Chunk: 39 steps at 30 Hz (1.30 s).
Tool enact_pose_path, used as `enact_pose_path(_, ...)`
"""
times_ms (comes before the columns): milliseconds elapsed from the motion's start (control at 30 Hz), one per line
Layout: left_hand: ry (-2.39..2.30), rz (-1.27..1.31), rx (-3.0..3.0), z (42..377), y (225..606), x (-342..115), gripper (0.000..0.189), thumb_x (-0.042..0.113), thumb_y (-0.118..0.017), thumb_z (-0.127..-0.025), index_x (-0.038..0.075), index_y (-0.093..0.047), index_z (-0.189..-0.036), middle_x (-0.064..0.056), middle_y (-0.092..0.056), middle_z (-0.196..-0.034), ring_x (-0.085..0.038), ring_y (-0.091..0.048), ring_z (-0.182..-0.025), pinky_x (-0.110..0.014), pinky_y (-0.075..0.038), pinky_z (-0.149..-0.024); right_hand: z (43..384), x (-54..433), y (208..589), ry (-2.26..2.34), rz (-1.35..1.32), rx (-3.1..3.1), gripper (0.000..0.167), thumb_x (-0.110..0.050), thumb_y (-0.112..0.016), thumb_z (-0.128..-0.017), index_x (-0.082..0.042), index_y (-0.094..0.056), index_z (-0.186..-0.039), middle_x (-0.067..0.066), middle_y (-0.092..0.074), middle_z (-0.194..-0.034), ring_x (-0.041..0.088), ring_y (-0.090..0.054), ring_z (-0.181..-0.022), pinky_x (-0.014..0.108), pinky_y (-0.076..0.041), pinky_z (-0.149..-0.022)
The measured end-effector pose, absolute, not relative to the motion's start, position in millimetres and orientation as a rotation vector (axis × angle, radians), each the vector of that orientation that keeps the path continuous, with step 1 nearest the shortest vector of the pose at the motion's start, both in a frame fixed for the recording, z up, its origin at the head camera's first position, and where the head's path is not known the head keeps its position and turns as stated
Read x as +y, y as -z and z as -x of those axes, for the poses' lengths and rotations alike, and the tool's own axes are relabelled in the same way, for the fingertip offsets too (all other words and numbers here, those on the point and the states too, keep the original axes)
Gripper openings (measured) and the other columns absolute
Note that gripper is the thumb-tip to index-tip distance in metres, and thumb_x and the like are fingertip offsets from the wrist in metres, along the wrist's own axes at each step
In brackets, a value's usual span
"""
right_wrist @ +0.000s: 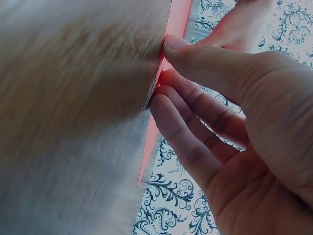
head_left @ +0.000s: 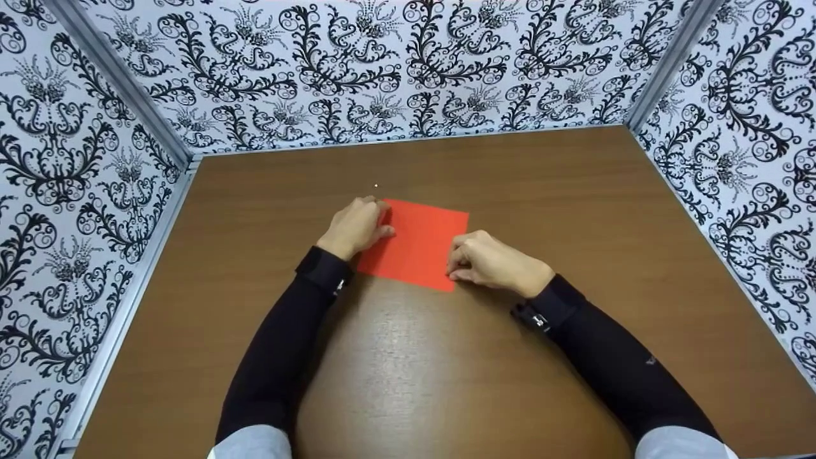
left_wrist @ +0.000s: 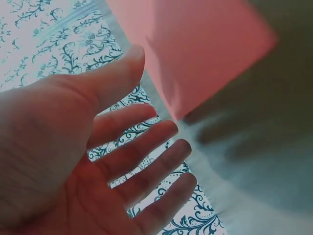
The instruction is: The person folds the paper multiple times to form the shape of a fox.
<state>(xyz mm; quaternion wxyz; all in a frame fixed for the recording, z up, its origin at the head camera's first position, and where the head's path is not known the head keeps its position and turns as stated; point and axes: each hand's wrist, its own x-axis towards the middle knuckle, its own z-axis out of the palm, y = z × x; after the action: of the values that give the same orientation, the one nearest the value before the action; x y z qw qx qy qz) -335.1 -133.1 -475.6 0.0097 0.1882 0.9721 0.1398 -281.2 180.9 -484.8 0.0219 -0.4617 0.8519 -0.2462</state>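
A square sheet of red paper [head_left: 421, 248] lies flat on a brown wooden table [head_left: 408, 363], between a person's two bare hands. At its left edge, near the far corner, the left hand [head_left: 358, 226] has its fingers [left_wrist: 138, 147] spread, thumb well apart. The right hand [head_left: 494, 261] sets bent fingers [right_wrist: 181, 132] and thumb against the right edge; whether they pinch it cannot be told. Black sleeves [head_left: 274, 363] cover the forearms; black-and-white scrolled walls [head_left: 440, 64] surround the table.
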Motion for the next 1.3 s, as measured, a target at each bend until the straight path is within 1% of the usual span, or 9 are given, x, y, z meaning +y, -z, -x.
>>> enact_pose_path(100,-0.466,-0.512,3.057,346.1,471.2,-131.4,0.035,0.031,-0.090,-0.105,0.004,-0.081,-0.126,-0.019,-0.076,-0.128,-0.041,-0.075,-0.123,-0.059,-0.066,-0.103,280.9,181.0,484.2,0.764,1.444,2.647,0.005,-0.004,-0.091,-0.101,-0.007,-0.092,-0.098,0.009,-0.081,-0.101,0.024,-0.082,-0.095,0.037,-0.071,-0.082)
enact_pose_path(300,-0.412,-0.470,3.081,364.1,471.8,-126.2,0.042,0.029,-0.087,-0.106,0.004,-0.082,-0.140,-0.021,-0.077,-0.138,-0.042,-0.076,-0.131,-0.058,-0.067,-0.108,280.8,180.0,485.6,0.755,1.459,2.653,0.004,-0.006,-0.091,-0.101,-0.008,-0.092,-0.098,0.009,-0.081,-0.100,0.024,-0.081,-0.096,0.039,-0.071,-0.082)
enact_pose_path(333,-0.388,-0.467,3.087,365.8,472.8,-125.2,0.042,0.029,-0.087,-0.107,0.004,-0.082,-0.140,-0.022,-0.076,-0.139,-0.043,-0.076,-0.132,-0.059,-0.067,-0.108,280.7,179.7,486.1,0.753,1.455,2.653,0.004,-0.006,-0.091,-0.102,-0.008,-0.092,-0.098,0.009,-0.081,-0.100,0.024,-0.081,-0.096,0.039,-0.071,-0.083)
enact_pose_path(467,-0.320,-0.448,3.092,369.6,475.2,-121.6,0.034,0.030,-0.085,-0.108,0.003,-0.085,-0.128,-0.023,-0.073,-0.138,-0.046,-0.074,-0.133,-0.061,-0.068,-0.106,280.2,178.9,487.9,0.760,1.453,2.649,0.004,-0.006,-0.090,-0.102,-0.008,-0.092,-0.099,0.009,-0.080,-0.101,0.023,-0.081,-0.095,0.039,-0.071,-0.082)
enact_pose_path(533,-0.305,-0.444,3.087,370.2,474.9,-120.1,0.035,0.031,-0.085,-0.108,0.002,-0.085,-0.127,-0.024,-0.072,-0.141,-0.048,-0.073,-0.135,-0.062,-0.067,-0.107,279.7,179.1,487.8,0.767,1.457,2.649,0.004,-0.005,-0.090,-0.102,-0.008,-0.092,-0.099,0.009,-0.080,-0.100,0.024,-0.081,-0.095,0.040,-0.071,-0.082)
enact_pose_path(700,-0.347,-0.428,3.069,370.6,474.6,-119.9,0.039,0.031,-0.087,-0.107,0.004,-0.084,-0.135,-0.021,-0.072,-0.145,-0.046,-0.071,-0.139,-0.061,-0.066,-0.110,279.7,180.4,486.8,0.758,1.457,2.658,0.005,-0.005,-0.090,-0.102,-0.009,-0.092,-0.098,0.009,-0.079,-0.099,0.024,-0.080,-0.094,0.038,-0.070,-0.081)
enact_pose_path(833,-0.443,-0.457,3.082,370.6,475.9,-121.9,0.037,0.027,-0.089,-0.106,0.006,-0.085,-0.136,-0.019,-0.076,-0.139,-0.041,-0.074,-0.134,-0.055,-0.066,-0.110,280.1,182.4,487.5,0.771,1.435,2.659,0.005,-0.005,-0.090,-0.102,-0.008,-0.092,-0.098,0.008,-0.079,-0.100,0.022,-0.081,-0.094,0.035,-0.070,-0.081)
enact_pose_path(1067,-0.778,-0.460,3.050,371.6,479.4,-128.5,0.027,0.013,-0.091,-0.101,0.007,-0.087,-0.127,-0.016,-0.085,-0.123,-0.036,-0.078,-0.119,-0.051,-0.064,-0.105,280.5,181.7,487.6,0.785,1.416,2.659,0.006,-0.004,-0.090,-0.101,-0.008,-0.092,-0.097,0.009,-0.079,-0.100,0.023,-0.081,-0.096,0.036,-0.071,-0.083)
enact_pose_path(1300,-1.064,-0.432,3.022,371.6,479.4,-132.2,0.036,0.002,-0.090,-0.096,0.003,-0.084,-0.131,-0.018,-0.089,-0.116,-0.035,-0.084,-0.111,-0.049,-0.066,-0.104,280.3,182.4,487.0,0.799,1.417,2.650,0.005,-0.005,-0.090,-0.102,-0.007,-0.092,-0.098,0.009,-0.079,-0.100,0.023,-0.081,-0.096,0.036,-0.071,-0.083)
